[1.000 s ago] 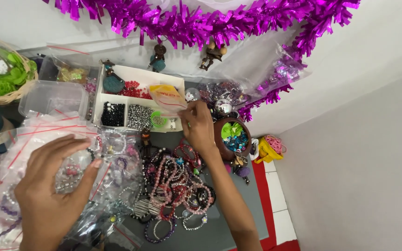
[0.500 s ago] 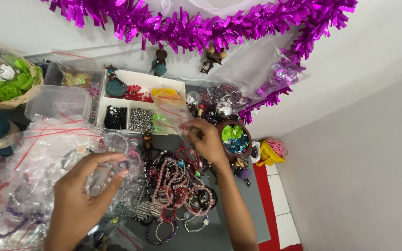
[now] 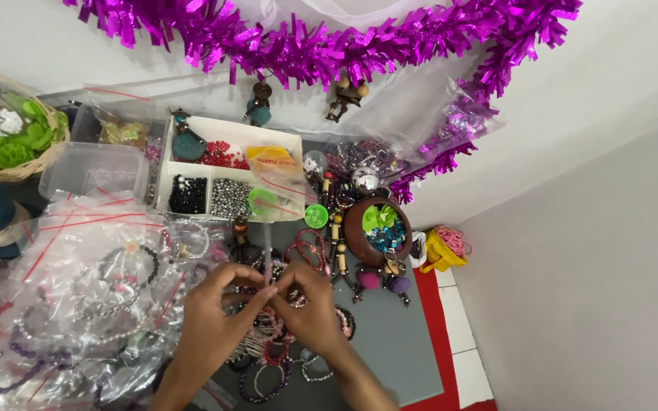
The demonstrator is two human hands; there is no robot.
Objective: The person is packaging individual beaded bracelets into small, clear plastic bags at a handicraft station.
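Low centre of the frame: left hand [image 3: 211,323] and right hand [image 3: 310,312] met fingertip to fingertip, both pinched on a thin clear bag [image 3: 268,247] rising upward between them. Beneath the hands lay a heap of bracelets [image 3: 268,365] on the grey mat [image 3: 390,335]. To the left, bagged bracelets [image 3: 78,289]. Further up, a white bead tray [image 3: 222,171] and a brown bowl [image 3: 356,228]. Along the top, purple tinsel [image 3: 329,42].

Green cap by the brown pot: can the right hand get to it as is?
Probably yes. The green cap lies in the open just beyond the right hand, nothing over it. But both hands pinch a small clear bag, so the right isn't free.
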